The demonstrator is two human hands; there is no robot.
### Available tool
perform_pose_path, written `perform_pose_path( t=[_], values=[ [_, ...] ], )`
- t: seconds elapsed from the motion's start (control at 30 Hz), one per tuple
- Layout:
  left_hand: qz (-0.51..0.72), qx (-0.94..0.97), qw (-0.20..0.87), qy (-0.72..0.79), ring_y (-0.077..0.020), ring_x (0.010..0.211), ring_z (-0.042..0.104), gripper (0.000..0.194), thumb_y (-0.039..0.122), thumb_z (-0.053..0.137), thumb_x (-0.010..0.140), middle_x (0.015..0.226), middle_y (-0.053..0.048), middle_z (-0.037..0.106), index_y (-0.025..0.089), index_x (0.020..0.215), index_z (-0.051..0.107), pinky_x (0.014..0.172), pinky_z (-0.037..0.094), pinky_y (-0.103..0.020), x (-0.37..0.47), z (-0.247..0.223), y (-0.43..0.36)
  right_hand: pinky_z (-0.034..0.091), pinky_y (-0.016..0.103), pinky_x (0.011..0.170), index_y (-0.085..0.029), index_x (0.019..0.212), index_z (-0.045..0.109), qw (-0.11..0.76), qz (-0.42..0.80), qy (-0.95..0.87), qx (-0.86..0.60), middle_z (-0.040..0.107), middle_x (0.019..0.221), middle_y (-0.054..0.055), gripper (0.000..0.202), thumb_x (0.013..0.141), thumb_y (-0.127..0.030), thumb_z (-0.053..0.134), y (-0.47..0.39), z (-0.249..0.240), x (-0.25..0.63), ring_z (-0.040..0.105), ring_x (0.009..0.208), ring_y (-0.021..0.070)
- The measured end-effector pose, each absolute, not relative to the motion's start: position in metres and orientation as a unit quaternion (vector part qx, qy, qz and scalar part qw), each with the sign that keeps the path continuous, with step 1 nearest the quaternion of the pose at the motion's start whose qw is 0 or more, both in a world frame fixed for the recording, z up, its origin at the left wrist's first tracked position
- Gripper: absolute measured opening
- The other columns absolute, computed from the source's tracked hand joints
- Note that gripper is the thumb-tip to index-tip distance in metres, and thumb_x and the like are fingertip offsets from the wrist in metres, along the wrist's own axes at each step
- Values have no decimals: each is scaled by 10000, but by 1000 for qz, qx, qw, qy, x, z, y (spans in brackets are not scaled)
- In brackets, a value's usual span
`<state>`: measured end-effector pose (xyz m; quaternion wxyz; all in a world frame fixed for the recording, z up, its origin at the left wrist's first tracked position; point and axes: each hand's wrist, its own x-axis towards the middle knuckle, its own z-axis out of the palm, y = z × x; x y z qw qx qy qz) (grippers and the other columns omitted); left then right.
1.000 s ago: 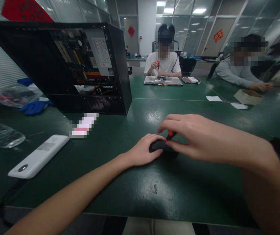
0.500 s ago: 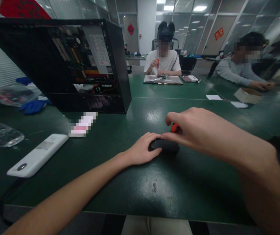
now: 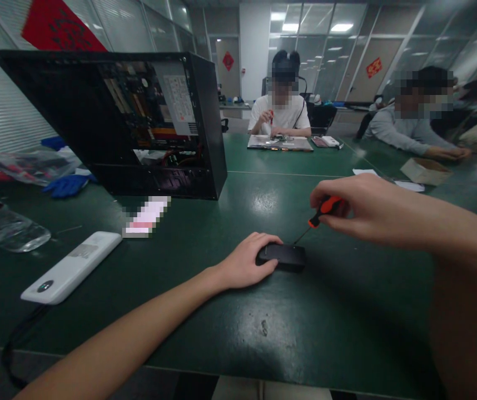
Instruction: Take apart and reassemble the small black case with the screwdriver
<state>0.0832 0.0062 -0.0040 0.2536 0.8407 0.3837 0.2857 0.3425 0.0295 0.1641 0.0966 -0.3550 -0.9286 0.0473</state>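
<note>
My left hand (image 3: 255,260) grips the left end of a small black box-shaped part (image 3: 291,257) lying on the green table, thumb along its near side and fingers on its far side. In my right hand (image 3: 347,208) is a screwdriver with an orange and black handle (image 3: 326,210). Its thin shaft (image 3: 303,234) slants down to the left, and the tip is at the far edge of the black part. I cannot tell whether the tip touches it. The fingers of my right hand wrap round the handle and partly hide it.
An opened black computer case (image 3: 205,128) stands at the back left. Nearer lie a white power bank (image 3: 71,266) with a black strap, a plastic bottle (image 3: 17,228) and blue gloves (image 3: 66,185). Across the table a person (image 3: 280,114) works on a flat panel (image 3: 280,143); another sits by a carton (image 3: 426,171).
My right hand has moved up and right, away from my left hand, and the screwdriver's handle and shaft now show. My left hand still holds the black part. The view has tilted slightly.
</note>
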Motion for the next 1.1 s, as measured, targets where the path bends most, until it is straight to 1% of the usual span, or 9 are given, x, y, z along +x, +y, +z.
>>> perform_pose_path(
  t=[0.1, 0.17, 0.3, 0.37, 0.47, 0.67, 0.87, 0.97, 1.1],
  values=[
    [288, 834, 252, 398, -287, 1171, 630, 396, 237, 677, 880, 1275, -72, 696, 239, 1271, 615, 1066, 487, -463, 87, -5, 5, 480, 296, 664, -210, 1015, 698, 79, 58, -922, -373, 745, 923, 45, 148, 908, -299, 648, 34, 162, 346, 683, 795, 196],
    [288, 832, 248, 405, -288, 1163, 632, 428, 253, 697, 871, 1270, -72, 698, 240, 1291, 615, 1063, 488, -463, 89, -6, 5, 477, 288, 660, -209, 1010, 698, 70, 68, -922, -376, 745, 913, 40, 148, 910, -303, 643, 35, 162, 345, 682, 789, 189],
    [298, 829, 240, 406, -290, 1205, 622, 523, 365, 763, 884, 1325, -69, 690, 257, 1371, 607, 1091, 467, -467, 95, -8, 5, 458, 281, 652, -206, 995, 706, 70, 69, -925, -368, 744, 906, 44, 149, 897, -303, 648, 35, 162, 343, 677, 778, 185],
    [300, 833, 237, 401, -284, 1200, 631, 457, 397, 758, 906, 1300, -60, 707, 262, 1327, 644, 1090, 464, -459, 98, -8, 6, 441, 271, 630, -206, 976, 706, 72, 66, -925, -367, 736, 873, 36, 135, 884, -287, 651, 35, 162, 342, 670, 750, 177],
    [297, 837, 232, 397, -275, 1170, 650, 364, 394, 748, 924, 1244, -50, 730, 263, 1257, 683, 1075, 470, -446, 100, -7, 8, 416, 253, 591, -203, 956, 706, 74, 70, -924, -369, 719, 814, 21, 114, 872, -258, 652, 37, 159, 341, 652, 699, 159],
    [291, 847, 218, 387, -276, 1154, 656, 355, 374, 746, 925, 1235, -60, 731, 247, 1249, 680, 1063, 471, -442, 100, -5, 9, 409, 245, 572, -195, 962, 704, 75, 61, -925, -367, 714, 820, 26, 126, 867, -271, 673, 38, 158, 339, 641, 692, 156],
    [283, 855, 204, 384, -277, 1182, 649, 417, 389, 771, 910, 1282, -57, 722, 248, 1291, 674, 1050, 460, -441, 105, -3, 9, 412, 249, 585, -205, 954, 692, 61, 67, -924, -371, 710, 823, 16, 106, 877, -270, 662, 38, 160, 338, 641, 704, 156],
    [277, 857, 205, 383, -273, 1171, 658, 395, 413, 759, 927, 1262, -55, 729, 242, 1274, 678, 1031, 470, -435, 108, -3, 10, 421, 253, 597, -204, 991, 694, 59, 65, -923, -373, 715, 849, 24, 143, 884, -294, 665, 39, 160, 338, 651, 729, 166],
    [273, 860, 206, 379, -275, 1171, 661, 375, 401, 746, 941, 1266, -62, 727, 236, 1269, 672, 1032, 478, -431, 109, -2, 10, 421, 256, 601, -194, 1007, 686, 59, 60, -924, -372, 721, 868, 39, 167, 885, -306, 670, 41, 160, 339, 658, 736, 171]
  ],
)
